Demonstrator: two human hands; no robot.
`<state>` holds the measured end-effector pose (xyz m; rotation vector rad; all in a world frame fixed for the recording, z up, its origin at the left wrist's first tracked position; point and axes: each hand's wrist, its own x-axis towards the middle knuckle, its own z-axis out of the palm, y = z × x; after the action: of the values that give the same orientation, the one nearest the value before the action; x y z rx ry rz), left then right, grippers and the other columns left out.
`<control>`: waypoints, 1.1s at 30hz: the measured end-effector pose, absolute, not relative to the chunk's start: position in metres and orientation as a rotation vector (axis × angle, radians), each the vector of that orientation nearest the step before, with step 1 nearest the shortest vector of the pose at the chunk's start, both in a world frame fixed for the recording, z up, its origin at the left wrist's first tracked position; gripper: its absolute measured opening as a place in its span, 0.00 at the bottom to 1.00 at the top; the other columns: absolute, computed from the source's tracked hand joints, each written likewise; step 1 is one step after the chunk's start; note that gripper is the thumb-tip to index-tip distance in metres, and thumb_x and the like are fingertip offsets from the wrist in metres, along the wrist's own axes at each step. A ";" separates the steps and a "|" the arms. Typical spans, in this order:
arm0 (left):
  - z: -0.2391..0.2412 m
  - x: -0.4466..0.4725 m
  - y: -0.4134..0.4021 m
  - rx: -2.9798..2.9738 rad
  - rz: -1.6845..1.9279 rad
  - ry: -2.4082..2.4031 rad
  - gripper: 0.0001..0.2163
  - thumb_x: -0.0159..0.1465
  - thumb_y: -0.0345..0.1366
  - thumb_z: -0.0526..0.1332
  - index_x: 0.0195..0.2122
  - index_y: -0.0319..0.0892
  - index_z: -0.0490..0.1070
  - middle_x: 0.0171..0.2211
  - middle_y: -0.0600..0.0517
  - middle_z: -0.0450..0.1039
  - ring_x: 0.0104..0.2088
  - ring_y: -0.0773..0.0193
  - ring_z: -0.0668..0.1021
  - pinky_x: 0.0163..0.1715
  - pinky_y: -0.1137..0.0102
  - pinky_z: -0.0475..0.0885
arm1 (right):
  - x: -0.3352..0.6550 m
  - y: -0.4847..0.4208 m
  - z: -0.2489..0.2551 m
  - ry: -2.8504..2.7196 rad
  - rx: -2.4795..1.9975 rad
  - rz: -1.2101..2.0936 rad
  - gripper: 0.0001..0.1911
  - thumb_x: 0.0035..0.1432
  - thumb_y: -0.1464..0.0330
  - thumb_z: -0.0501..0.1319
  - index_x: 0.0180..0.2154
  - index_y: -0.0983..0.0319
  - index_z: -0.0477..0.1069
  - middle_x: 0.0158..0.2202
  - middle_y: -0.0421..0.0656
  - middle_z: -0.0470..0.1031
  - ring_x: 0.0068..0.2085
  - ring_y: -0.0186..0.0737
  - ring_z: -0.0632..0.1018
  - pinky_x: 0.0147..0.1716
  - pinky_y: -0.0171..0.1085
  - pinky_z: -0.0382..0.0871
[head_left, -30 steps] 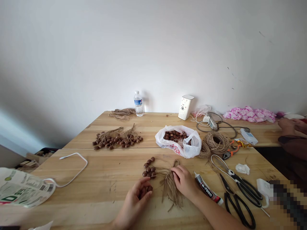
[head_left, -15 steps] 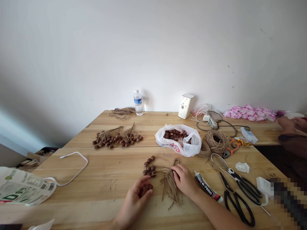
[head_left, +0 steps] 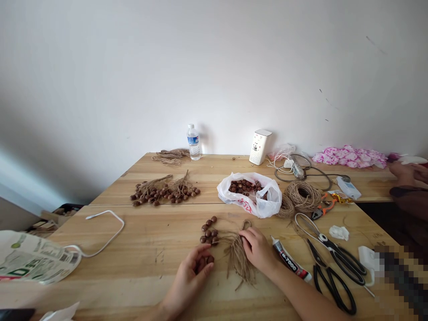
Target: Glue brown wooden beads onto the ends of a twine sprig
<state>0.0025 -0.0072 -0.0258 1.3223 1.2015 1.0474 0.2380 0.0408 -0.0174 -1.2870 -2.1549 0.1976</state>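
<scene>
My left hand [head_left: 189, 281] rests on the wooden table [head_left: 140, 249], fingers curled round a few brown nuts [head_left: 204, 262]. A small cluster of loose brown nuts [head_left: 209, 232] lies just beyond it. My right hand [head_left: 258, 248] lies on a bundle of cut jute strings [head_left: 238, 258], its fingers pinched on the strands at the bundle's top end. A white plastic bag of nuts [head_left: 250, 194] stands open behind the bundle.
A glue tube [head_left: 290, 265], two pairs of scissors [head_left: 331, 263], pliers [head_left: 321, 209] and a twine coil [head_left: 300, 197] lie to the right. Finished nut-and-string bunches [head_left: 163, 191], a water bottle [head_left: 193, 142], a white speaker [head_left: 260, 147] and cables sit farther back. Another person's arm [head_left: 406, 178] is at far right.
Both hands stay almost where they were; the left fingers shift slightly on the nuts. The view has tilted up a little.
</scene>
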 end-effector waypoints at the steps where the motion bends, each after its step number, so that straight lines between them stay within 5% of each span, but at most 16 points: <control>1: -0.027 0.002 -0.007 1.320 1.047 1.196 0.18 0.58 0.39 0.61 0.49 0.43 0.65 0.37 0.49 0.76 0.36 0.61 0.77 0.39 0.67 0.73 | 0.238 0.041 -0.017 -2.154 -1.286 0.198 0.14 0.57 0.79 0.51 0.40 0.61 0.70 0.34 0.46 0.71 0.38 0.43 0.73 0.38 0.40 0.69; 27: -0.028 0.001 -0.006 1.298 1.060 1.187 0.18 0.57 0.40 0.61 0.48 0.43 0.66 0.38 0.48 0.76 0.40 0.58 0.77 0.43 0.66 0.72 | 0.237 0.037 -0.012 -2.167 -1.286 0.182 0.14 0.58 0.78 0.51 0.41 0.61 0.71 0.34 0.46 0.72 0.38 0.44 0.74 0.37 0.41 0.71; 33: -0.028 0.002 -0.004 1.274 1.073 1.165 0.18 0.57 0.42 0.62 0.47 0.43 0.66 0.36 0.48 0.76 0.39 0.59 0.77 0.41 0.67 0.72 | 0.237 0.051 0.038 -2.138 -1.219 0.010 0.18 0.59 0.76 0.52 0.50 0.60 0.66 0.45 0.50 0.69 0.48 0.49 0.70 0.48 0.48 0.67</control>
<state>0.0023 -0.0042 -0.0280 1.2743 1.1654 1.0733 0.2370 0.0508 0.0378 -1.2189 -2.1379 0.0101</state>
